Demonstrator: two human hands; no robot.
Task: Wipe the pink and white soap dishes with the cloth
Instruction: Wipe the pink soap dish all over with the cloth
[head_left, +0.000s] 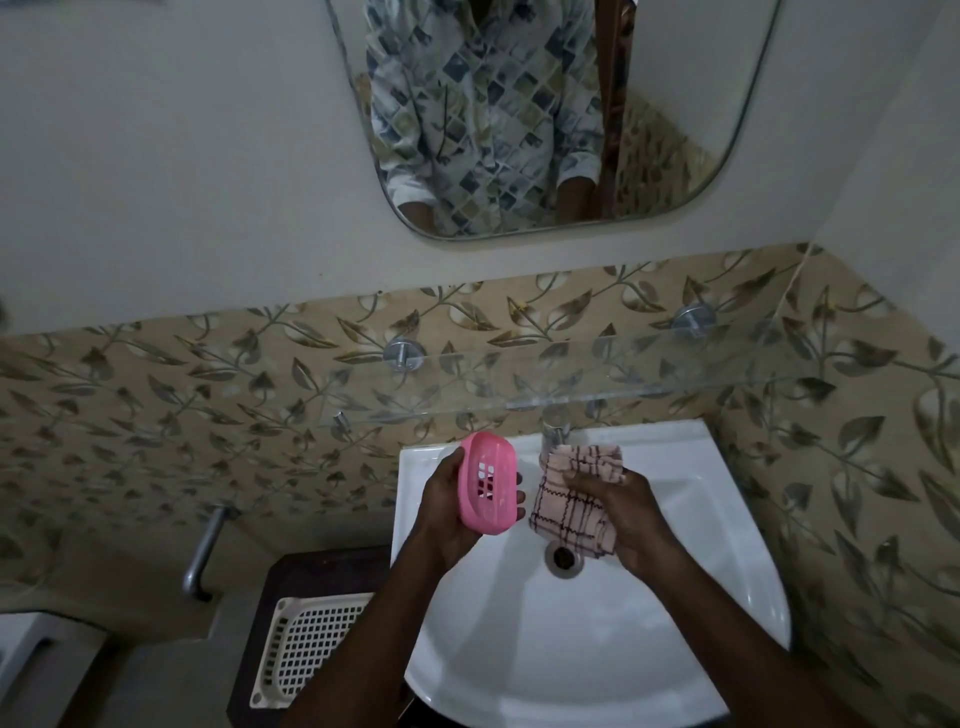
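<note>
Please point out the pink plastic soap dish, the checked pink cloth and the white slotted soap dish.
pink plastic soap dish (485, 483): head view, slotted inner floor.
checked pink cloth (569, 514): head view, lower hanging fold.
white slotted soap dish (306, 644): head view, perforated base.

Glossy white sink, pink plastic soap dish, checked woven cloth.
</note>
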